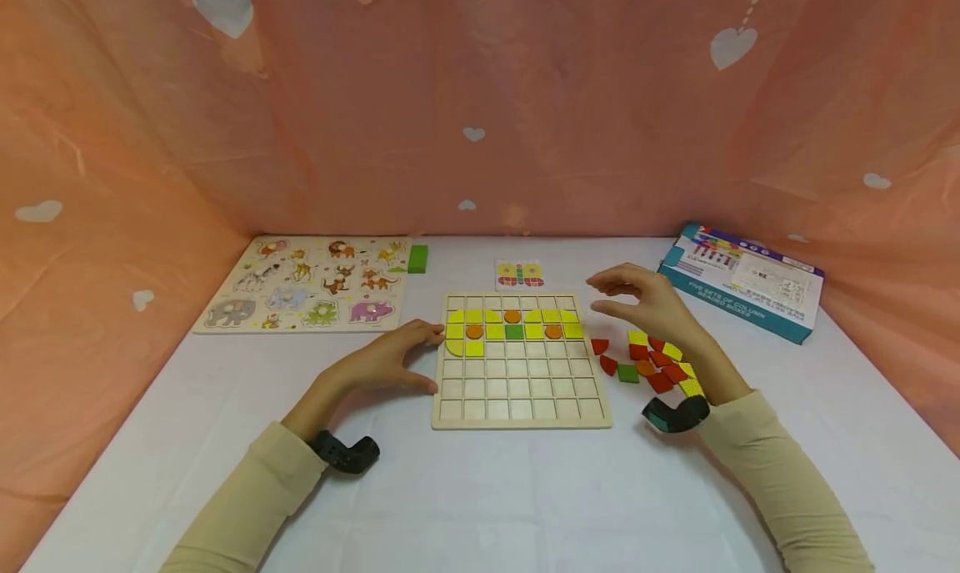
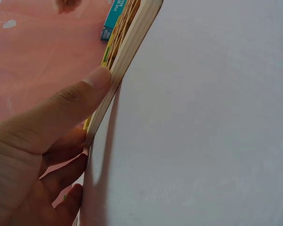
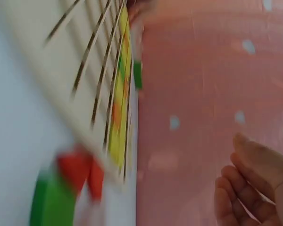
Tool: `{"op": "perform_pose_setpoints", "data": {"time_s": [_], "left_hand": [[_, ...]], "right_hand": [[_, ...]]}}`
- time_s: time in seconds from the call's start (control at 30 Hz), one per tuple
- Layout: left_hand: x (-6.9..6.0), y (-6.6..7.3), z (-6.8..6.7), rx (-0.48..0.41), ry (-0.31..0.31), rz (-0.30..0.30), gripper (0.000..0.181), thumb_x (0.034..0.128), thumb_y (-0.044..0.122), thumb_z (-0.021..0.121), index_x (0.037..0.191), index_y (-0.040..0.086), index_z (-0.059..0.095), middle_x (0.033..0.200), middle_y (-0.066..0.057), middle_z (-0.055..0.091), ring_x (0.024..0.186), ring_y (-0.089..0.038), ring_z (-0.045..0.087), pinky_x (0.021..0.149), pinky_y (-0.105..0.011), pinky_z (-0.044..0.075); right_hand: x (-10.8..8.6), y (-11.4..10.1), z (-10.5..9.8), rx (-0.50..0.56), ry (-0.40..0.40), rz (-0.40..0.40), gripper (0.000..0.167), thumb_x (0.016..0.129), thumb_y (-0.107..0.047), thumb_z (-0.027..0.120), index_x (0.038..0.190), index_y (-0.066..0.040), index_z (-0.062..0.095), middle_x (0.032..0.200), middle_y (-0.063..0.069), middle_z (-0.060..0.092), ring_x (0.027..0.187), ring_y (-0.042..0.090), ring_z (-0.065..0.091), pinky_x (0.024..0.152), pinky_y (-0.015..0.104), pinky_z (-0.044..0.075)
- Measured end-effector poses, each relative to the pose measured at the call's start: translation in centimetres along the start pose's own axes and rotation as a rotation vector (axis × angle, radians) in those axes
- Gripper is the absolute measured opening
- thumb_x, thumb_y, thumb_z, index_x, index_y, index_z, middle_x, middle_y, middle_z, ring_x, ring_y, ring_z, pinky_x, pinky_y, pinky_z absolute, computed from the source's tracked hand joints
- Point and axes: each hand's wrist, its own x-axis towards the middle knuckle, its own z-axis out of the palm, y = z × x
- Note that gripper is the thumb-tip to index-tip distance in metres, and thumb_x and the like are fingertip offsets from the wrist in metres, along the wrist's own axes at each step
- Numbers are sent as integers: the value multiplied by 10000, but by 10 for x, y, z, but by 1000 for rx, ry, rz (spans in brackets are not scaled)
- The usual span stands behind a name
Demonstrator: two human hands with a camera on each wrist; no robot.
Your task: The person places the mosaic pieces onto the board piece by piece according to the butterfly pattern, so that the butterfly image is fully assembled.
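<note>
Left hand [image 1: 393,358], spread, touching grid board [image 1: 521,387] at left edge; right hand [image 1: 648,302] parted, empty. Seemingly mid tile-laying; next likely needs yellow tile [image 1: 637,338].

The grid board [image 1: 519,387] lies before the card [image 1: 519,275] and left of loose tiles [image 1: 647,369].

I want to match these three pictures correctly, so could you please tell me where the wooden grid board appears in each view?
Head: the wooden grid board lies near the centre, slightly below the middle.
Left wrist: the wooden grid board shows nearly edge-on, slanting from top centre towards lower left.
Right wrist: the wooden grid board slants across the upper left.
Shared landmark: the pink backdrop with pale hearts.
</note>
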Motion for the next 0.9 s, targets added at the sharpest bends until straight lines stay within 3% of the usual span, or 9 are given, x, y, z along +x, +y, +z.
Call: {"op": "perform_pose_setpoints", "data": {"time_s": [0.1,0.17,0.4,0.63,0.9], "left_hand": [[0,0,0,1,-1,-15,706,706,276,812,1283,-9,521,1426,-145,399,1314,-294,350,1105,-452,261],[0,0,0,-2,-3,-29,710,706,282,812,1288,-3,520,1431,-136,396,1319,-287,346,1108,-449,258],[-1,1,0,-9,-10,-49,714,710,287,808,1297,6,514,1439,-122,388,1329,-273,335,1114,-443,249],[-1,2,0,-15,-11,-50,717,710,286,808,1301,10,511,1437,-119,390,1329,-271,336,1114,-445,249],[0,1,0,-14,-11,-42,714,712,289,807,1300,13,513,1433,-123,394,1331,-277,333,1113,-449,249]], "right_hand": [[-16,14,-18,-9,16,56,376,852,-201,687,1184,-44,603,1157,139,590,1068,281,538,862,106,437],[-26,22,-28,-20,17,79,376,861,-189,676,1192,-33,592,1169,164,585,1071,309,534,829,63,424],[-49,50,-50,-58,-24,118,357,885,-141,641,1207,-4,574,1158,210,587,1049,310,550,767,70,456],[-49,70,-42,-90,-156,127,332,887,-142,637,1192,-19,596,1143,165,606,1064,348,560,795,98,456],[-41,73,-26,-133,-238,114,314,876,-74,632,1190,-66,616,1134,108,620,1017,257,547,815,136,450]]}}
